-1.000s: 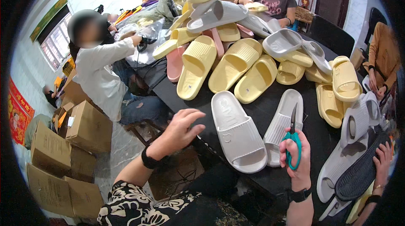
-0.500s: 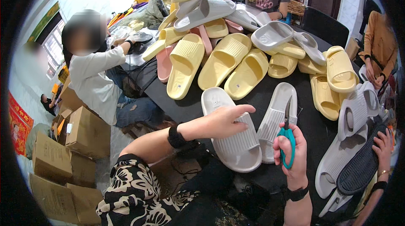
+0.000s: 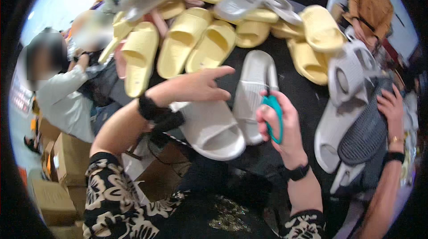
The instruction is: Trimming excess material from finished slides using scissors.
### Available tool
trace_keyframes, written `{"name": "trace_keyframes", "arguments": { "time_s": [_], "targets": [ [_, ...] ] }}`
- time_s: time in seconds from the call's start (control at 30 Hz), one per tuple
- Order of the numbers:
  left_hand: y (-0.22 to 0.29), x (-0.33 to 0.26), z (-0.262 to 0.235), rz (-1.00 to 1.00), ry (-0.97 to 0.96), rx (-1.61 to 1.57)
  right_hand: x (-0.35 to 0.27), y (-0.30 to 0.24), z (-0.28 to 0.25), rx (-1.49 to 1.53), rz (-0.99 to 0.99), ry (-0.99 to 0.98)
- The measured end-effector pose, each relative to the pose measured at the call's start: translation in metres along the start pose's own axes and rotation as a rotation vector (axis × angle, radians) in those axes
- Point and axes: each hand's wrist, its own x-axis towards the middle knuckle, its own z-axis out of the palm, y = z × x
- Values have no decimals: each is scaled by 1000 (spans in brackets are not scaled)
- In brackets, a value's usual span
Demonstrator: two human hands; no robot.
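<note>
Leftward, boxes (image 3: 72, 158); slippers (image 3: 209, 129) on black table (image 3: 304, 98).

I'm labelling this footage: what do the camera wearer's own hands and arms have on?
The left hand and right hand are ungloved, with a black left wristband and black right wristband. The left sleeve and right sleeve are black with cream floral print.

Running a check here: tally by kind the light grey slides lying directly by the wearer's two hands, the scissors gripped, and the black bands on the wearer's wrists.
Light grey, ribbed, open-toed slides: 2
Teal-handled scissors: 1
Black wristbands: 2
Total: 5
</note>
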Motion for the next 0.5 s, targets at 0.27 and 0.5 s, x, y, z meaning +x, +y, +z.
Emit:
{"name": "trace_keyframes", "arguments": {
  "time_s": [0.27, 0.5],
  "targets": [
    [4, 22, 4, 320, 117, 513, 4, 4, -10, 16, -1, 2],
    [16, 37, 16, 187, -27, 241, 1, 4, -10, 16, -17, 0]
  ]
}}
